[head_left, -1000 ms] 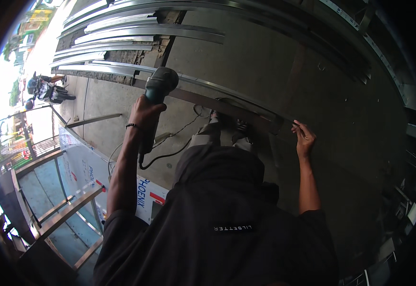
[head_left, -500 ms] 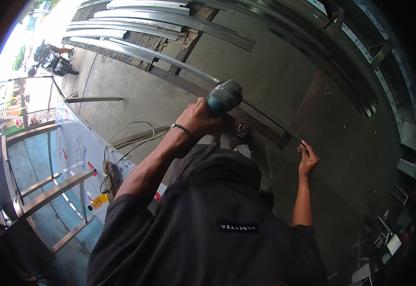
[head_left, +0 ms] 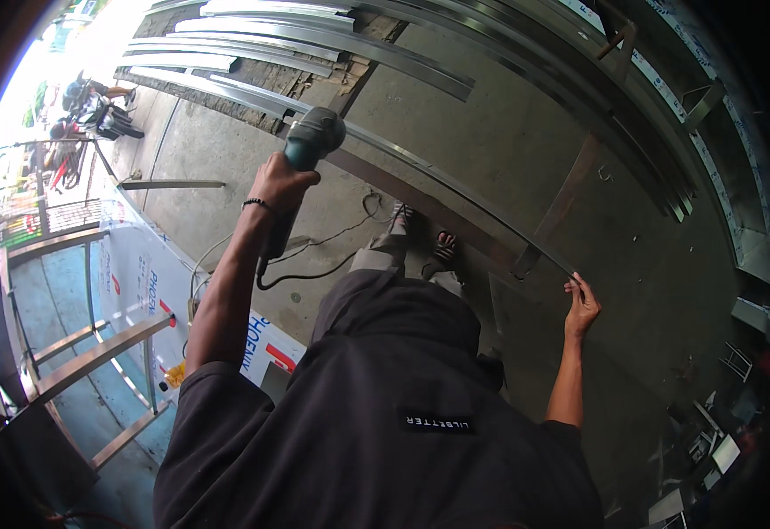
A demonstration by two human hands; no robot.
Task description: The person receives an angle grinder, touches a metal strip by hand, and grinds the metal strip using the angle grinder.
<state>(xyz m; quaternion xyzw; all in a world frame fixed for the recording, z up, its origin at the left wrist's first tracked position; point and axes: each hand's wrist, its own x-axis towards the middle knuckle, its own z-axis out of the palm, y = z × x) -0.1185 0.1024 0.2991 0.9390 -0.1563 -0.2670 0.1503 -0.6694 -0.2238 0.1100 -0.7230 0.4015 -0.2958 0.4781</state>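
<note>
My left hand (head_left: 279, 187) is wrapped round the body of a corded angle grinder (head_left: 314, 137) with a teal casing and a grey head. The head is over the far-left part of a long, thin metal bar (head_left: 482, 204); whether it touches the bar is hidden. At the bar's near-right end, my right hand (head_left: 582, 306) pinches the tip between thumb and fingers. The bar slants from the stacked metal lengths down to that hand. From the grinder's lower end a black cord (head_left: 301, 277) loops away over the floor.
Long metal profiles (head_left: 261, 35) lie on a wooden support at the far left, with more profiles (head_left: 561, 75) at the far right. A metal frame (head_left: 107, 353) and a printed white sheet (head_left: 138, 264) stand at my left. A motorcycle (head_left: 107, 115) is parked beyond.
My left hand has carried the grinder leftward and slightly away along the bar, bringing its cord into view. My right hand has shifted a little right and nearer with the bar's end.
</note>
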